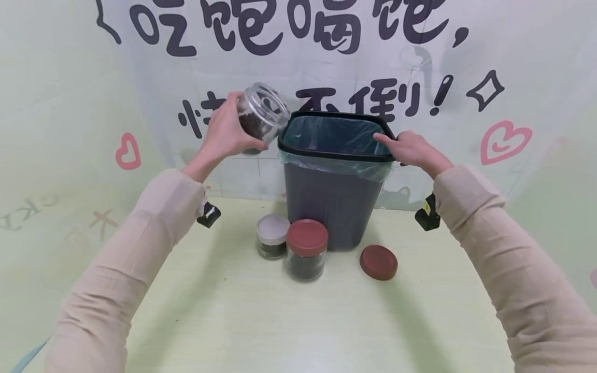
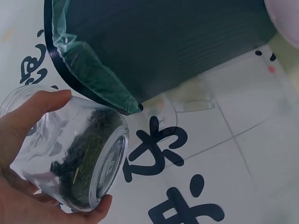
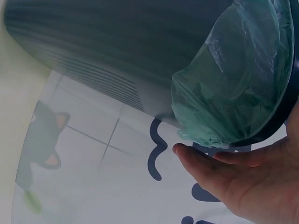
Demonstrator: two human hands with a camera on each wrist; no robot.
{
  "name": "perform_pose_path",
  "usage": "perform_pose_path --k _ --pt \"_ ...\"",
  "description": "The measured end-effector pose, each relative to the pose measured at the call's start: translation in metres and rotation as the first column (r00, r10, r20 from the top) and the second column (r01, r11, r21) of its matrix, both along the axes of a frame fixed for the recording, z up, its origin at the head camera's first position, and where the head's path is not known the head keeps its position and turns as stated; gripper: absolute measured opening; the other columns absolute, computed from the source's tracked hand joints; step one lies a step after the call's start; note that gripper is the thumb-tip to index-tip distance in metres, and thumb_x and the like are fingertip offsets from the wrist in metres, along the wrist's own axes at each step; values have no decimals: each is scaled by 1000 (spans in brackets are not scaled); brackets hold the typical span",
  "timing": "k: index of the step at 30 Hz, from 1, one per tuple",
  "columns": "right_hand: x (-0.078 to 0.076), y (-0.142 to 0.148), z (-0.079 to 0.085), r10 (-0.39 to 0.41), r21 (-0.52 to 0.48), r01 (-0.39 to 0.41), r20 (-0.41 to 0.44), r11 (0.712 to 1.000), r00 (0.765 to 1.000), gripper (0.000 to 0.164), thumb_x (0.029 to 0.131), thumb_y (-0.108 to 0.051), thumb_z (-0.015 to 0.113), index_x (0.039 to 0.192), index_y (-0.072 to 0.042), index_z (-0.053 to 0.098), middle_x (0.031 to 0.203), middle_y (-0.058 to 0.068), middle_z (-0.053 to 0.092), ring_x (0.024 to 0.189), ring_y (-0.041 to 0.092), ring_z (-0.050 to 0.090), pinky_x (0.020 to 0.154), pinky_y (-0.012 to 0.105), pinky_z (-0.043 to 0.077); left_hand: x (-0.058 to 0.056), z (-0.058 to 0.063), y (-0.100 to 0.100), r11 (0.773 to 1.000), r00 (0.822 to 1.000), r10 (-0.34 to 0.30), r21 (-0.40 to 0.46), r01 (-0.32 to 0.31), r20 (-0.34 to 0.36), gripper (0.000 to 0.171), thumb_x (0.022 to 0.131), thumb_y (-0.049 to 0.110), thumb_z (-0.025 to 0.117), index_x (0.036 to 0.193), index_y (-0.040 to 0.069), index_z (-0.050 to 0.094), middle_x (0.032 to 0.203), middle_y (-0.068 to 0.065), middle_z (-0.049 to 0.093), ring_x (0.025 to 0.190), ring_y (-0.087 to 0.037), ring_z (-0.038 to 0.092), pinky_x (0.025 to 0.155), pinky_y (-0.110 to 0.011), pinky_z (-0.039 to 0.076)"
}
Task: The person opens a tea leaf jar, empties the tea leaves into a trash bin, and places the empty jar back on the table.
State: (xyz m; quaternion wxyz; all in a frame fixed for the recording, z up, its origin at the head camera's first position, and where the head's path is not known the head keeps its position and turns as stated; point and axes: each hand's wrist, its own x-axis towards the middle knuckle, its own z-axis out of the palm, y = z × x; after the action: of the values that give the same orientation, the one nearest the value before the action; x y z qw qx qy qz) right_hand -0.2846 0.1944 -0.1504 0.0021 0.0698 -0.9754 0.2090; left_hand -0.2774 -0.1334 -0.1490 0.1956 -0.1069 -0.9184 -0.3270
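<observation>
**Left hand [image 1: 228, 129] grips a tilted glass jar [image 1: 262, 113] beside the bin [image 1: 331, 199]**

Its thumb and fingers curl round opposite sides of the jar, spread about as wide as the glass. Dark, loose contents [image 2: 86, 158] lie inside, toward the base. From this hand, the jar's mouth points toward the bin, close to the near end of its rim; whether glass and rim touch, I cannot tell.

Right hand [image 1: 410, 147] pinches the bin's black rim at the opposite end, thumb reaching over the opening, fingers outside. Green liner [image 1: 336, 167] folds over the rim between the two hands.

Below the left hand and a little to its right, a white-lidded jar [image 1: 272, 236] and a red-lidded jar [image 1: 306, 251] stand before the bin. A loose red lid [image 1: 379, 262] lies on the table [image 1: 289, 321], below the right hand.
</observation>
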Motion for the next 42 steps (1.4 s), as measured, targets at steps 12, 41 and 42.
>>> perform_pose_path --k 12,41,42 --pt "-5 -14 10 -8 7 8 88 1000 996 36 95 -30 50 70 -7 37 73 4 37 58 8 56 62 25 54 -24 16 19 974 998 10 -224 -26 -70 94 67 10 80 143 7 25 142 -20 38 124 -40 35 101 -51 37" --pt "-19 -18 4 -122 -8 124 108 992 987 17 93 -10 31 84 1 42 105 24 47 42 5 52 46 18 50 -45 20 60 710 931 -115 -684 -166 -346 72 74 -1 68 136 11 33 137 -19 39 126 -42 33 98 -53 38" --pt "-19 -18 4 -122 -8 124 107 992 987 17 93 -9 31 84 1 41 106 24 47 42 5 52 46 18 50 -45 20 60 696 930 -120 -697 -171 -347 71 74 -3 66 135 11 33 137 -19 39 126 -43 32 99 -52 38"
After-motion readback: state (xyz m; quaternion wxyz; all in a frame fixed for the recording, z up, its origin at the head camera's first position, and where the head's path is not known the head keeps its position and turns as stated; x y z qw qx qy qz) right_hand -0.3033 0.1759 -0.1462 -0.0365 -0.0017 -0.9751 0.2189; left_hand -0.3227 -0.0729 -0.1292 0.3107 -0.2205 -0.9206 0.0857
